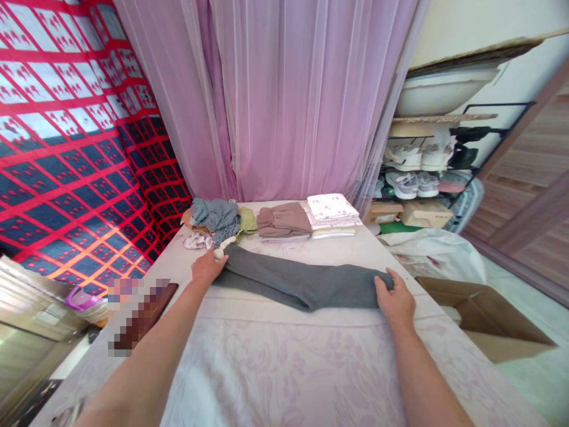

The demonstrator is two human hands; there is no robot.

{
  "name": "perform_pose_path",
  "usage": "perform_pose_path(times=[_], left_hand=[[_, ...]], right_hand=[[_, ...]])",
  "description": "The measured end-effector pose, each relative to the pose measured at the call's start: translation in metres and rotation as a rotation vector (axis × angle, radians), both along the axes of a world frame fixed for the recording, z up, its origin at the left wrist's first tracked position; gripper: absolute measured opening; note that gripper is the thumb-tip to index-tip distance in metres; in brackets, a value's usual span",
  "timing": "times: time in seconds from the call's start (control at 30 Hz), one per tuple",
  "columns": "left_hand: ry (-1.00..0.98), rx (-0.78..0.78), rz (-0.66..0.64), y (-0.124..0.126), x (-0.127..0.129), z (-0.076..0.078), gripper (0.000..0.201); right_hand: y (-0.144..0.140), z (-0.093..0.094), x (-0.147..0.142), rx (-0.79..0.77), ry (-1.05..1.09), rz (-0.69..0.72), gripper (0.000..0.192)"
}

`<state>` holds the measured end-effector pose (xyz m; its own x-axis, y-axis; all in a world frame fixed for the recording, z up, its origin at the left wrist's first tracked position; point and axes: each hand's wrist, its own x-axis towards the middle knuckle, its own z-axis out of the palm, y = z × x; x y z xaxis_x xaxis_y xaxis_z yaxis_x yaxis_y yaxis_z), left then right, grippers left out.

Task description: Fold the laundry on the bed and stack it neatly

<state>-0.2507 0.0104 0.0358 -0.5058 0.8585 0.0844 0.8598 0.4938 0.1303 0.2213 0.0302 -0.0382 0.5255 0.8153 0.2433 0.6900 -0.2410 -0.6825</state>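
A red-and-blue patterned cloth [66, 148] hangs at far left beside pink curtains [288, 101]. On the pale floral bed [275, 367], the left hand [207, 267] lies flat, fingers together, on the left end of long grey trousers [297, 283] stretched across the middle. Beyond lie a loose clothes pile [217, 219], folded brown garments [283, 220] and white folded linen [333, 210]. The right hand [393, 296] grips the trousers' right end, fingers curled over the edge. A shoe rack [427, 166] stands far right.

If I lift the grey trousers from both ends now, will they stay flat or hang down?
The grey trousers would probably sag in the middle: they are soft, folded cloth. They look light. The left hand and right hand press the ends, so sliding on the bedsheet seems easy.
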Motion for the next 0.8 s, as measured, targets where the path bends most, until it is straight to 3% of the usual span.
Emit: perform_pose_path(times=[0.1,0.23,0.37,0.6,0.8], left_hand=[[0.069,-0.046,-0.022,0.002,0.001,-0.001,0.042],[0.087,0.055,-0.042,-0.003,0.006,0.008,0.037],[-0.013,0.186,0.042,-0.021,-0.003,0.015,0.036],[-0.074,0.052,0.057,-0.049,-0.012,-0.008,0.033],[-0.126,0.201,0.101,-0.049,-0.009,-0.012,0.042]], right_hand=[[0.001,-0.004,0.001,0.032,-0.011,0.000,0.056],[0.001,-0.001,0.001,-0.004,-0.011,-0.024,0.053],[0.003,0.005,0.000,-0.118,-0.030,-0.011,0.050],[0.003,0.011,-0.002,-0.193,-0.111,0.056,0.051],[0.003,0.024,-0.004,-0.241,-0.155,0.088,0.049]])
